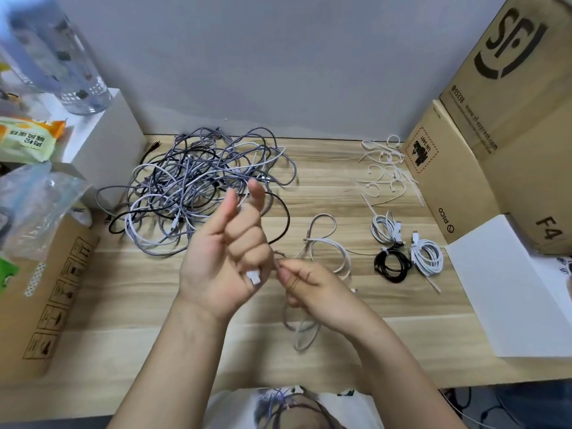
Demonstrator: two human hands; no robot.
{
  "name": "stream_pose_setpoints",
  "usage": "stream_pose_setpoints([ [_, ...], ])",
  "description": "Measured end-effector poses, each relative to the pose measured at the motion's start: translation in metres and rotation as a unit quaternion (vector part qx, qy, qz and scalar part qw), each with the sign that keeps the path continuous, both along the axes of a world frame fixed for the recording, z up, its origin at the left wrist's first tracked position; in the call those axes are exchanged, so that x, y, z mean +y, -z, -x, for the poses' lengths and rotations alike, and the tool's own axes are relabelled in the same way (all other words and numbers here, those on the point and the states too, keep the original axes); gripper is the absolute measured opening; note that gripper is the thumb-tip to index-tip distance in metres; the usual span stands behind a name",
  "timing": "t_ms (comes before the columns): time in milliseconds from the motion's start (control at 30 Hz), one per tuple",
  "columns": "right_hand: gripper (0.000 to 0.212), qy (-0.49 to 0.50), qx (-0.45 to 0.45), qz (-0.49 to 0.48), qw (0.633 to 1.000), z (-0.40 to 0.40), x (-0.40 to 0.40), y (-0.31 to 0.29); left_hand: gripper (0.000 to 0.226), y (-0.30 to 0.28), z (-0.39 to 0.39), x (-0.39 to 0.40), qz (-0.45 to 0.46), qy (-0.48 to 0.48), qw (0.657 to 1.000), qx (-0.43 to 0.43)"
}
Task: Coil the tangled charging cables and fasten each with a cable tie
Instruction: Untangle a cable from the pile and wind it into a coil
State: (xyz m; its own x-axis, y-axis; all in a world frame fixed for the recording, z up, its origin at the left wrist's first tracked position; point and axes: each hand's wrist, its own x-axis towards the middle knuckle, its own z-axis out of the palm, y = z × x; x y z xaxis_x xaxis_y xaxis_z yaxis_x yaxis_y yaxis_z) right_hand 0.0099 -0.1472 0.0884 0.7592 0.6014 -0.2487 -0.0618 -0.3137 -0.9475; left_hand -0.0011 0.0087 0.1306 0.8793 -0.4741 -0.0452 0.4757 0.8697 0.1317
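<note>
A tangled heap of grey, white and black charging cables lies on the wooden table at the back left. My left hand is raised over the table's middle, fingers curled round a white cable whose plug sticks out below the fist. My right hand pinches the same pale cable just right of the fist; its loose loops trail over the table. Loose white cable ties lie at the back right. Three tied coils, two white and one black, rest in front of them.
Cardboard boxes stand along the right side, with a white box in front of them. On the left are a cardboard box, plastic bags, a white block and a clear bottle. A grey wall closes the back.
</note>
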Motion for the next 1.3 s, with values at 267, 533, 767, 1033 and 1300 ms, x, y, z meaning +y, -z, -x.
stream_pose_setpoints([
  [267, 0.020, -0.048, -0.066, 0.042, 0.996, 0.008, -0.002, -0.025, 0.032, 0.017, -0.012, 0.007, -0.250, -0.180, 0.951, 0.029],
  [533, 0.022, 0.026, -0.133, 0.011, 0.991, 0.011, -0.003, -0.029, 0.037, 0.032, 0.002, -0.007, -0.575, -0.052, 0.810, -0.103],
  [767, 0.011, 0.121, -0.120, -0.113, 0.979, 0.002, -0.008, -0.037, 0.050, 0.020, 0.010, -0.014, -0.557, 0.039, 0.812, -0.173],
  [1033, 0.006, 0.213, -0.086, -0.181, 0.956, -0.005, -0.007, -0.043, 0.034, 0.021, 0.011, -0.008, -0.233, 0.130, 0.938, -0.223],
  [1300, 0.022, 0.092, -0.043, -0.067, 0.993, 0.002, 0.004, -0.019, 0.034, -0.003, -0.001, -0.013, -0.207, -0.018, 0.964, -0.164],
])
